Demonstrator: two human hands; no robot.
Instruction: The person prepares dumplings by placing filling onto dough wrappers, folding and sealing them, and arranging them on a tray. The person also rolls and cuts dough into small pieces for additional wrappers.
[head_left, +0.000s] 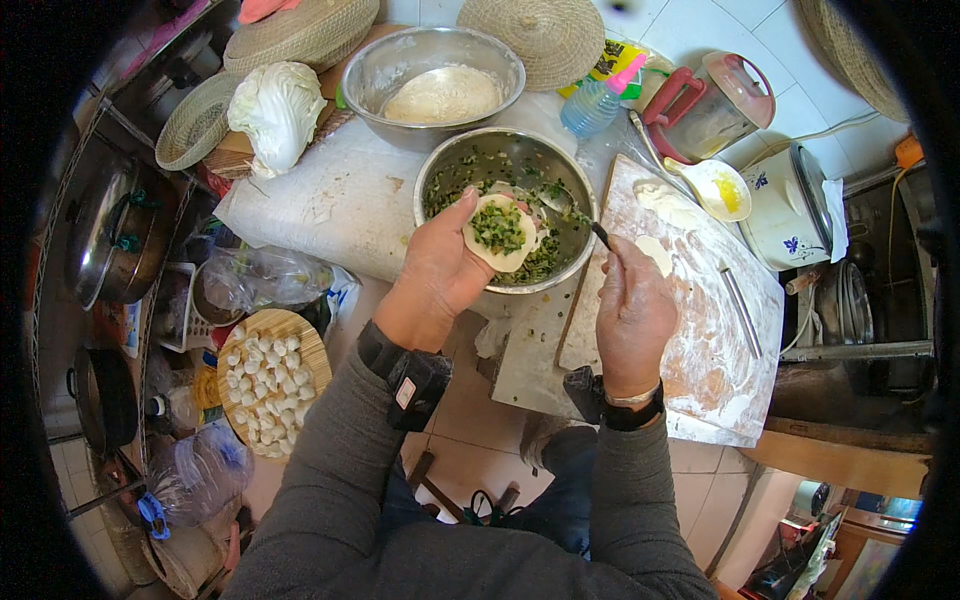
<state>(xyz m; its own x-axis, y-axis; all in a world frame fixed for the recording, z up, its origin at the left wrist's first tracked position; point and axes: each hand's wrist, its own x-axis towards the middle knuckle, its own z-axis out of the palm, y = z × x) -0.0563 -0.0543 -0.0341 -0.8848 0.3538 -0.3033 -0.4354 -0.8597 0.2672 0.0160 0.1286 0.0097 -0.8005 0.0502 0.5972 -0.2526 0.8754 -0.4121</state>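
Note:
A round dough wrapper (512, 260) lies across the fingers of my left hand (442, 262), with a mound of chopped green filling (498, 229) on it. This hand is over the near left part of a steel bowl (580, 262) of the same filling. In my right hand (634, 307) is the dark handle of a metal spoon (556, 198); the spoon's bowl is inside the steel bowl, near its right wall. Right of that hand, another wrapper (655, 255) sits on a floured wooden board (697, 322), partly hidden by my knuckles.
A larger metal basin (360, 82) behind holds dough (444, 95). On the board are a metal rolling rod (741, 311) and more dough (666, 205). Finished dumplings (274, 390) cover a round slatted tray (319, 349) at lower left. A napa cabbage (276, 112) stands at back left.

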